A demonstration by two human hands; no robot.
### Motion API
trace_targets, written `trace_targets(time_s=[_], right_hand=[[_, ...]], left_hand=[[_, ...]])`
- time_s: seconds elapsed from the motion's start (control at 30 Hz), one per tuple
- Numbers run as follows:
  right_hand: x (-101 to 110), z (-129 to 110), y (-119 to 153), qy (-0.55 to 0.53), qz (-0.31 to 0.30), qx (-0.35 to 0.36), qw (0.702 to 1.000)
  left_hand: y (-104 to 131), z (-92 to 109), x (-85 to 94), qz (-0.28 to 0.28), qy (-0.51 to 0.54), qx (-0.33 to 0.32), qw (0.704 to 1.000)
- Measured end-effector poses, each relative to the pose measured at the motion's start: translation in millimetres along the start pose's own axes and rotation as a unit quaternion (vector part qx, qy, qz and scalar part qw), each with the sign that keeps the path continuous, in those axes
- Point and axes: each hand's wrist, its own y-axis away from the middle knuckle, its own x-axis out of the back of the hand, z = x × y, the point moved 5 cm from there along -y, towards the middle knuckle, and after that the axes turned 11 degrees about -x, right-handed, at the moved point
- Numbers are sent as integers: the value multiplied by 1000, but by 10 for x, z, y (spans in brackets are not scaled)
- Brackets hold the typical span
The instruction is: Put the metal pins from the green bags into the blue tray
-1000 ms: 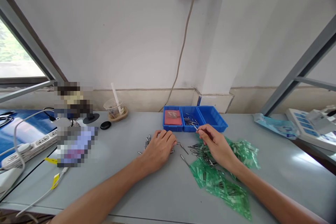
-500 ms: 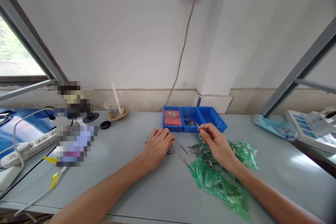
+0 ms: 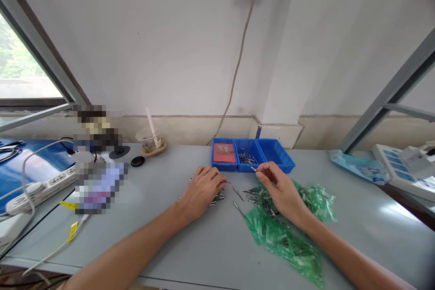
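My left hand (image 3: pixel 203 190) rests over a small pile of slim metal pins (image 3: pixel 219 197) on the table. Its fingers are closed, and the thin tip of a metal pin sticks out past them to the right. My right hand (image 3: pixel 279 190) pinches another small metal pin (image 3: pixel 253 169) between thumb and fingertips, just in front of the blue bins. Beneath that hand, more metal pins (image 3: pixel 253 195) lie loose beside green plastic bags (image 3: pixel 285 240). Two single pins (image 3: pixel 238 208) lie between the piles. The middle blue bin (image 3: pixel 259 150) holds several pins.
The left blue bin (image 3: pixel 214 166) contains a red packet, and a third blue bin (image 3: pixel 288 163) stands at right. Farther left are a plastic cup with a straw (image 3: pixel 144 136), a black round lid (image 3: pixel 137 161) and a power strip (image 3: pixel 50 182). A blue plastic packet (image 3: pixel 358 167) lies right.
My right hand has dipped slightly, and its pin has moved left and tipped from steep to flatter, pointing left. My left hand stays over its pile.
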Motion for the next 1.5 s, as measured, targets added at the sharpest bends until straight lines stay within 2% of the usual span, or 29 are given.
trace_targets(time_s=[0.27, 0.43, 0.93, 1.17, 1.5], right_hand=[[-27, 115, -44, -132, -54, -59, 988], [-15, 81, -40, -187, -63, -77, 977], [-6, 64, -40, -99, -28, -56, 993], [-6, 125, -56, -113, -51, -92, 988], [-35, 129, -57, -178, -75, -99, 976]], left_hand=[[-15, 20, 23, 19, -5, -4, 1000], [-28, 20, 43, 17, -3, 1, 1000], [19, -26, 18, 41, 18, -3, 999], [41, -25, 20, 41, 36, -5, 998], [-17, 22, 70, 37, 28, -15, 999]])
